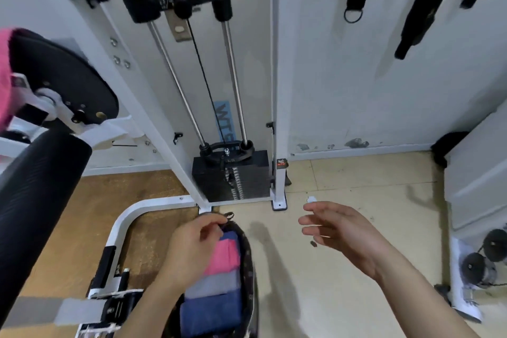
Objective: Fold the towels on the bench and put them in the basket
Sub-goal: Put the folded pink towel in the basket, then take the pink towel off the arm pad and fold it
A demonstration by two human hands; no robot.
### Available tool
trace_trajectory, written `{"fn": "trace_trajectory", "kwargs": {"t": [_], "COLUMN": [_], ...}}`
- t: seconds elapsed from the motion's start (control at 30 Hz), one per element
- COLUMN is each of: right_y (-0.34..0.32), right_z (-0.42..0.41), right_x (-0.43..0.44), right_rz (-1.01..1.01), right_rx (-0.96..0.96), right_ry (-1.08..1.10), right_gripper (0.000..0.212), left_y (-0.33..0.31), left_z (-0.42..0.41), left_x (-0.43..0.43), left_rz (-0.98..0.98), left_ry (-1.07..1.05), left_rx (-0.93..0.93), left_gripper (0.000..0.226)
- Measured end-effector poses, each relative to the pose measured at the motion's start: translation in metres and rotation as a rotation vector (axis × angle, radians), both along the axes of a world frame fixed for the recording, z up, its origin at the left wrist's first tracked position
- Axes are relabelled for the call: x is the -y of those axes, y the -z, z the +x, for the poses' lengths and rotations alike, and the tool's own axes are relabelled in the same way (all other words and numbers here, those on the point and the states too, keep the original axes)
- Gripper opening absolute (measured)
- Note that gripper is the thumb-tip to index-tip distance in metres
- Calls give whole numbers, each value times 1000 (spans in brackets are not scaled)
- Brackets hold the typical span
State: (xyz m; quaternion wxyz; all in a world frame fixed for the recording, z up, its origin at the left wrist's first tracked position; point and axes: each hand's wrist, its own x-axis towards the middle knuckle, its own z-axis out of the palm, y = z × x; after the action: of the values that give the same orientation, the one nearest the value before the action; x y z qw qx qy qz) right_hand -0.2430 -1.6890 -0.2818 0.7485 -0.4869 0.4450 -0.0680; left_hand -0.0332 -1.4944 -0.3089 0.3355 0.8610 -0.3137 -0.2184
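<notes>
Left hand (pixel 192 250) at basket (pixel 249 258) rim, right hand (pixel 338 230) free.
Folded towels (pixel 216 282) lie in the basket in a row running near to far: blue, grey, pink, blue. Left fingers are curled over the far end of the row, by the rim; I cannot tell whether they pinch anything. Right hand hovers over the floor just right of the basket, fingers loosely spread, holding nothing. A pink towel (pixel 4 77) hangs at the far left edge, well apart from both hands and up-left of them; the left hand is nearer, so likely fetches it.

Head-worn view, steeply down, close.
</notes>
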Motion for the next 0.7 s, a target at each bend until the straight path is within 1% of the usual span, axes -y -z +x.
{"fn": "trace_trajectory", "kwargs": {"t": [0.1,0.2,0.27,0.37,0.47,0.57,0.7], "right_y": [-43,-82,-106,-138,-164,-184,-200], "right_z": [-51,-99,-124,-147,-155,-148,-113], "right_x": [45,93,122,160,195,224,239], "right_rz": [-187,-366,-459,-562,-644,-733,-843], "right_rx": [36,65,91,146,197,238,285], "right_ry": [38,99,151,223,265,275,182], "right_gripper": [19,16,15,14,17,21,27], "left_y": [-45,-82,-107,-142,-173,-198,-220], "left_z": [-39,-77,-101,-130,-145,-142,-118], "left_x": [43,100,141,199,252,294,328], "left_rz": [-133,-244,-323,-421,-468,-518,-532], "left_ry": [32,88,153,262,341,354,352], "left_rx": [-24,12,45,142,224,264,373], "left_gripper": [39,42,42,38,36,39,35]}}
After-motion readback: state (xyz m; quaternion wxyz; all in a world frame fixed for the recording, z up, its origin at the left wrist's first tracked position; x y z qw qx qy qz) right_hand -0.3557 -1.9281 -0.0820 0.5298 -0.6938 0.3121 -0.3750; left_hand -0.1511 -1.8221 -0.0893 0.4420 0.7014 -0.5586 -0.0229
